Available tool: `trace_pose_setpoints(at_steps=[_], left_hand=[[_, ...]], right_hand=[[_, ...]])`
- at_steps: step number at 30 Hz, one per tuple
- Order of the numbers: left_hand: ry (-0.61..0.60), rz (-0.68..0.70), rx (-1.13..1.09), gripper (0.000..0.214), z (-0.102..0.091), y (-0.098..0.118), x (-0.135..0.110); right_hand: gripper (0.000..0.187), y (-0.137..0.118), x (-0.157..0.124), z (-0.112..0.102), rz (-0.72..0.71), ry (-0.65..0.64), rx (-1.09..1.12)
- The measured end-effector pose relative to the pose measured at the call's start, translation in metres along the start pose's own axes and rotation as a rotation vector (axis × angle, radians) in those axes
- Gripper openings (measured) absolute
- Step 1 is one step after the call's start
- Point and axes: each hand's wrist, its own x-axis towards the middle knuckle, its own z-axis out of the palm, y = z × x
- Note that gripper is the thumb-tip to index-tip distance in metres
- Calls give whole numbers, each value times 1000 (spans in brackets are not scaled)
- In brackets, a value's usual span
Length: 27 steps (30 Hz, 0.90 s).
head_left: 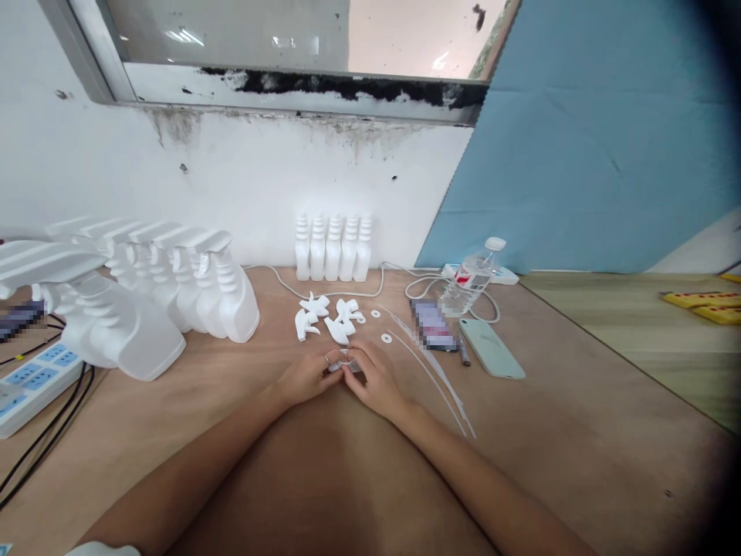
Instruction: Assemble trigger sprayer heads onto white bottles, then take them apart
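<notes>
My left hand (309,377) and my right hand (377,380) meet above the near middle of the table. Thumbs and fingers of both pinch one small white plastic part (346,357); my fingers cover much of it, so its exact kind does not show. On my left hand there is a ring. Just beyond my fingertips lie several white spray trigger heads (340,330). A white ring-shaped washer (387,338) rests to their right, with others close by. Thin translucent tubes (431,378) stretch along the table beside my right forearm.
Several white bottles (333,247) stand against the wall. Large white spray bottles (231,309) line the left, near a power strip (38,382) with black cables. To the right are a water bottle (466,286), a dark phone (433,324), a pen (465,354) and a pale green phone (492,349).
</notes>
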Motion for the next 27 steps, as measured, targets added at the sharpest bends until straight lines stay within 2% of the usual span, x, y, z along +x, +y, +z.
trace_pose_setpoints(at_steps=[6,15,19,24,27], left_hand=[[19,-50,-10,25,0,0,-1],[36,-85,-66,27,0,1,1],[32,-71,-66,32,0,3,3],[16,27,-9,27,-5,9,4],[14,63,27,23,-8,14,4]], right_hand=[[21,-13,3,-3,47,-50,-108],[25,-3,4,7,51,-20,158],[23,1,1,3,54,6,192],[21,20,4,-18,132,123,61],[15,45,5,-31,194,122,-176]])
